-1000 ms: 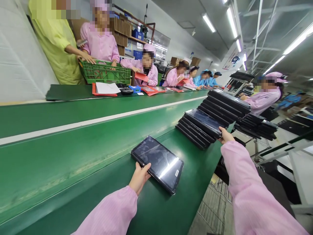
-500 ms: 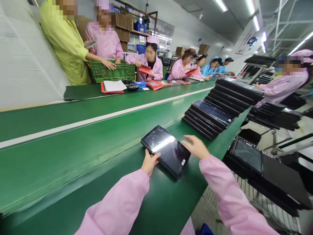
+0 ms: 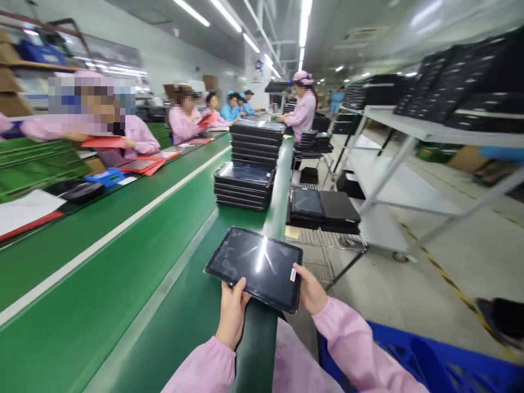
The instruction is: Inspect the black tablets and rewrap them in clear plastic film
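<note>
Both my hands hold a black tablet (image 3: 256, 267) by its lower edges, screen up, with a small white label near one corner. My left hand (image 3: 232, 312) grips the edge nearest me, and my right hand (image 3: 311, 289) grips the right corner. The tablet is raised just above the green conveyor belt (image 3: 241, 221). Ahead on the belt stand two stacks of black tablets (image 3: 244, 185), the nearer one low and apart from my hands. Their lower layers are partly hidden by the top ones.
A wire cart (image 3: 311, 243) with black tablets stands right of the belt. White shelves (image 3: 409, 131) hold more stacks. A blue plastic crate (image 3: 426, 360) sits low at right. Co-workers (image 3: 184, 117) sit along the far belt, and one person (image 3: 301, 109) stands beyond the stacks.
My view has swung right along the belt. My right hand has left the stack and joined my left on the tablet, which both hands now hold up off the belt.
</note>
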Motion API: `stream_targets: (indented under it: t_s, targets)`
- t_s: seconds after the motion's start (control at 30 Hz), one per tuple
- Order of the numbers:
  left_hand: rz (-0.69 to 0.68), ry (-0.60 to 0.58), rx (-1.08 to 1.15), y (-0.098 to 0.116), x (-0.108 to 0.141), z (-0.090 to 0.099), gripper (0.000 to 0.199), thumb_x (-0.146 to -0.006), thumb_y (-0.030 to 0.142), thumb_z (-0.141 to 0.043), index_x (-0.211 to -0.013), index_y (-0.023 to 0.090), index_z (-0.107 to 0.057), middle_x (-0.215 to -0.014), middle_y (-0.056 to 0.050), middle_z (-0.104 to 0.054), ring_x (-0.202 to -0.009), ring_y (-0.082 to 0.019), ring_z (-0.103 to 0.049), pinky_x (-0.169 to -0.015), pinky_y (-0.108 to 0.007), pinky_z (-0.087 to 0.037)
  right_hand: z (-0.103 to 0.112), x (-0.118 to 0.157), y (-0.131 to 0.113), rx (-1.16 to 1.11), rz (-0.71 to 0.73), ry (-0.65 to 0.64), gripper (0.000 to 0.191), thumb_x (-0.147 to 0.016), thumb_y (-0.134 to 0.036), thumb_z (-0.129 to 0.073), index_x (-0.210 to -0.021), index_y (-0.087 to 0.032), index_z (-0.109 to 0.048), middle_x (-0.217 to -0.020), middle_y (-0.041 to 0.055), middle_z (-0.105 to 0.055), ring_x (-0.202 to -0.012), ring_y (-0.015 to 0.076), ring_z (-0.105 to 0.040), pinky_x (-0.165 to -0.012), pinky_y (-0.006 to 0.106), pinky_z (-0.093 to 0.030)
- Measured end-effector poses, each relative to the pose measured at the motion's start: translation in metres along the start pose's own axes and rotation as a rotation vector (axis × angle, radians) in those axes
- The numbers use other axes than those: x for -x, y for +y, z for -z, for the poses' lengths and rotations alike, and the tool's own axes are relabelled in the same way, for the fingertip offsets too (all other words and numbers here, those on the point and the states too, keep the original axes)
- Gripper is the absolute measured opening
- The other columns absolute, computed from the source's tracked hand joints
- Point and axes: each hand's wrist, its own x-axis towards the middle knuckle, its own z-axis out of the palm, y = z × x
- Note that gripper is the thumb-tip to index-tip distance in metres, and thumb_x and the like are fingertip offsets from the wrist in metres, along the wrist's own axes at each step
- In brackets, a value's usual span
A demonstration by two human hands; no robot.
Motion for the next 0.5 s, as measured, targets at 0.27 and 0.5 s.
stream_targets:
  t_s: [0.27, 0.5]
  targets:
    - [0.163, -0.308, -0.251, -0.038, -0.032, -0.070, 0.064, -0.079, 0.038, -0.075, -0.131, 0.023, -0.041, -0.126, -0.012, -0.066, -0.114, -0.026, -0.066, -0.098, -0.040, -0.053, 0.115, 0.008, -0.034, -0.204, -0.026, 0.336, 0.018, -0.085, -0.031, -0.071, -0.095, -0.016, -0.072, -0.080, 0.0072, -0.077, -0.075, 0.0242, -0.075, -0.076, 0.042, -0.062]
    - [-0.374, -0.519, -0.996, -0.062, -0.096, -0.112, 0.042, -0.084, 0.030, -0.065, -0.125, 0.019, -0.061, -0.146, -0.017, -0.053, -0.147, -0.034, -0.034, -0.123, -0.055, -0.015, 0.179, -0.036, -0.103, -0.306, 0.230, 0.627, 0.029, -0.100, -0.041, -0.059, -0.109, -0.015, -0.067, -0.099, 0.0064, -0.071, -0.084, 0.0173, -0.070, -0.078, 0.037, -0.060]
